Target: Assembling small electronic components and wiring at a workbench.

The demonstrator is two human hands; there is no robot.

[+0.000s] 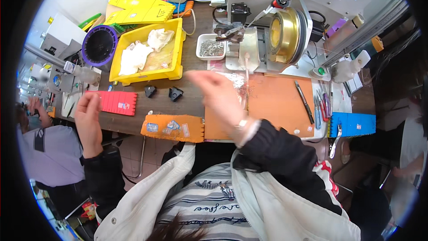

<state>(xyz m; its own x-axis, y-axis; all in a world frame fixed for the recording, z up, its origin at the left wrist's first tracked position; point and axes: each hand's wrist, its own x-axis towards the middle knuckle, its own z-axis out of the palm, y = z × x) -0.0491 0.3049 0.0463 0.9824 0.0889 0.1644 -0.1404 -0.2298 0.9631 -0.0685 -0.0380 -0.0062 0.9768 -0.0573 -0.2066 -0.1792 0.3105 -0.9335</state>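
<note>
My left hand (89,122) is raised at the table's front left, beside a red notched strip (118,102). Its fingertips are pinched together, and whatever may be between them is too small to make out. My right hand (220,100) hovers over the left part of the orange mat (278,102), its fingers drawn together and pointing left; motion blurs them, hiding anything they hold. Two small black plastic parts (175,93) lie between my hands on the dark table. Closer to me, an orange notched strip (173,127) bears small stickers.
A yellow bin (147,76) with white cloths stands back left, next to a purple-rimmed round container (99,45). A white dish (211,47) of small metal pieces sits by a machine with a brass wheel (281,35). Tweezers and pens (325,105) lie right. People sit on both sides.
</note>
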